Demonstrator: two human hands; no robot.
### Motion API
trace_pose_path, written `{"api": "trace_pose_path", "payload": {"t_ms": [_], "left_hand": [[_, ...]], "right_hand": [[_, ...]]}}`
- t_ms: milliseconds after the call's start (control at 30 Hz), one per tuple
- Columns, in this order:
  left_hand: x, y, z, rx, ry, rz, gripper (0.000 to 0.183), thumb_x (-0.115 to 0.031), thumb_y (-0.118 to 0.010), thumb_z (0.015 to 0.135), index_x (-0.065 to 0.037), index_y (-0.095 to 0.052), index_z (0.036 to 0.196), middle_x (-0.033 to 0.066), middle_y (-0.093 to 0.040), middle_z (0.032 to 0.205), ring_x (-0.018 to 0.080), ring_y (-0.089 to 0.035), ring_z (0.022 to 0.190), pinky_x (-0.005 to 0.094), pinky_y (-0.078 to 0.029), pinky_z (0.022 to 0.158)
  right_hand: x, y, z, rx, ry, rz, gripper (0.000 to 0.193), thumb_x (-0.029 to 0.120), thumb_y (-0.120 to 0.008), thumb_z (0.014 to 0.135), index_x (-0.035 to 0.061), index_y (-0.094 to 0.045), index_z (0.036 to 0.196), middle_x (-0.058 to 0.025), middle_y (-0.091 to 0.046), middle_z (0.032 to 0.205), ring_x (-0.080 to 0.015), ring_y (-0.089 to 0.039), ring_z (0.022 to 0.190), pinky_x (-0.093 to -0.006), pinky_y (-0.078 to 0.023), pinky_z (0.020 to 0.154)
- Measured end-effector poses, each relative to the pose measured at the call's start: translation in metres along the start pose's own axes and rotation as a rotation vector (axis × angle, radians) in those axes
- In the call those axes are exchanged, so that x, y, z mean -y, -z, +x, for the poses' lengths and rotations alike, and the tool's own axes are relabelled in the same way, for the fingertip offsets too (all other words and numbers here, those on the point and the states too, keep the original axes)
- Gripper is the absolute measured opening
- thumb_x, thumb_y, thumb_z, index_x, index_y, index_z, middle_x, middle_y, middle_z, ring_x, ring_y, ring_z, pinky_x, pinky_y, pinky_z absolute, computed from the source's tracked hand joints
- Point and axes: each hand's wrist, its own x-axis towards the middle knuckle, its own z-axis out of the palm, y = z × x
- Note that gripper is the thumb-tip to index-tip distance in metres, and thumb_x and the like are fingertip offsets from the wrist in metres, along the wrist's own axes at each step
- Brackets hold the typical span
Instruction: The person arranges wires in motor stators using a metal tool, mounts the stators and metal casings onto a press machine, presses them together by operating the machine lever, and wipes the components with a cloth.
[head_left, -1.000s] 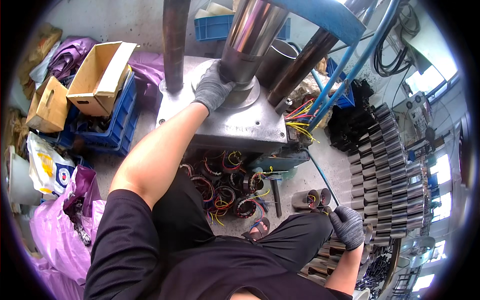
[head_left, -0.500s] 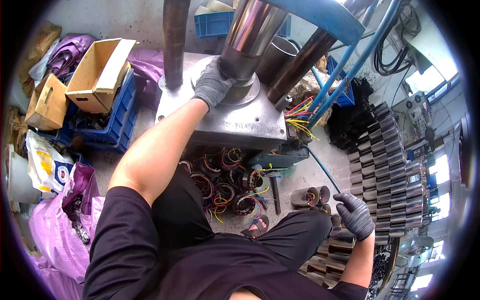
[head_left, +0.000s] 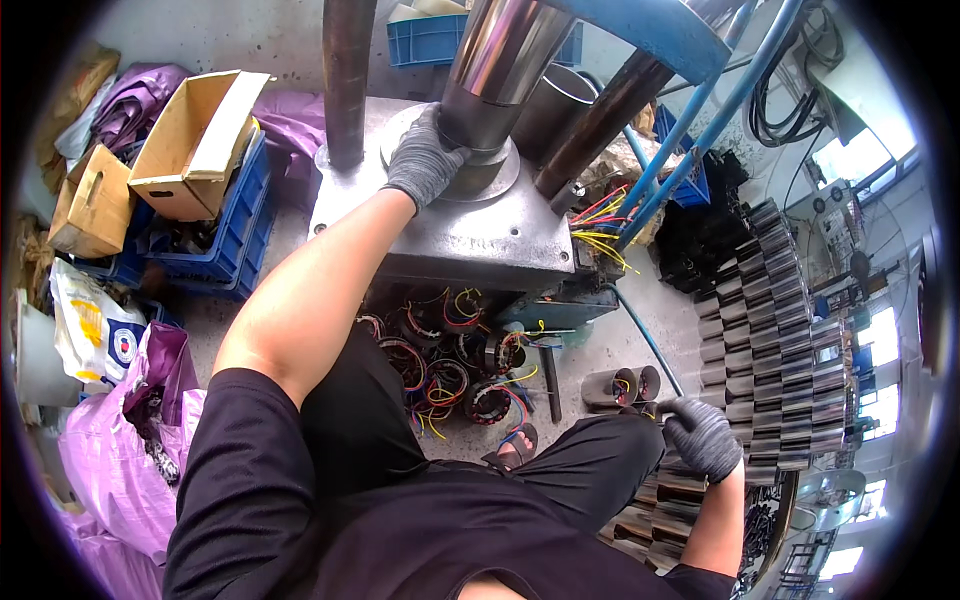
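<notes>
My left hand (head_left: 428, 163), in a grey knitted glove, wraps its fingers and thumb round the left side of a dark steel cylinder (head_left: 482, 122). This cylinder stands over a round plate (head_left: 503, 188) on the press table (head_left: 470, 238), directly beneath a shiny vertical shaft (head_left: 510, 50). Lower right, my gloved right hand (head_left: 706, 440) is closed at the end of a thin blue lever (head_left: 643, 330), which slants down from the press. Its fingers are curled and cover the lever's tip. The cylinder's far side is hidden.
Several wound stator rings (head_left: 447, 385) with coloured wires lie below the press table. Two metal sleeves (head_left: 605, 388) stand near my right knee. Stacked metal cylinders (head_left: 770, 330) fill the right side. Cardboard boxes (head_left: 195, 165), blue crates (head_left: 235, 255) and purple sacks (head_left: 120, 460) crowd the left.
My right hand has dropped slightly toward me along with the lever's end. My left hand stays on the cylinder. The view has shifted a little.
</notes>
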Motion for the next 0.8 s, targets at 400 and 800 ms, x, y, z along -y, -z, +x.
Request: {"api": "trace_pose_path", "payload": {"t_ms": [400, 800], "left_hand": [[0.011, -0.008, 0.004, -0.040, -0.010, 0.040, 0.070, -0.018, -0.084, 0.079, -0.005, -0.051, 0.139, 0.0176, -0.064, 0.132, 0.0338, -0.060, 0.125, 0.0412, -0.047, 0.110], [0.012, -0.006, 0.003, 0.000, -0.010, 0.040, 0.084, -0.029, -0.085, 0.080, -0.006, -0.043, 0.148, 0.0192, -0.062, 0.136, 0.0348, -0.058, 0.130, 0.0448, -0.045, 0.111]], "right_hand": [[-0.015, -0.004, 0.000, 0.100, 0.133, -0.106, 0.025, 0.007, -0.059, 0.092, 0.0004, -0.070, 0.113, -0.0152, -0.072, 0.089, -0.0242, -0.071, 0.078, -0.0375, -0.056, 0.072], [-0.028, -0.005, 0.000, -0.052, -0.103, 0.303, 0.025, 0.001, -0.058, 0.093, -0.0017, -0.069, 0.115, -0.0095, -0.071, 0.091, -0.0143, -0.064, 0.069, -0.0307, -0.055, 0.062]]}}
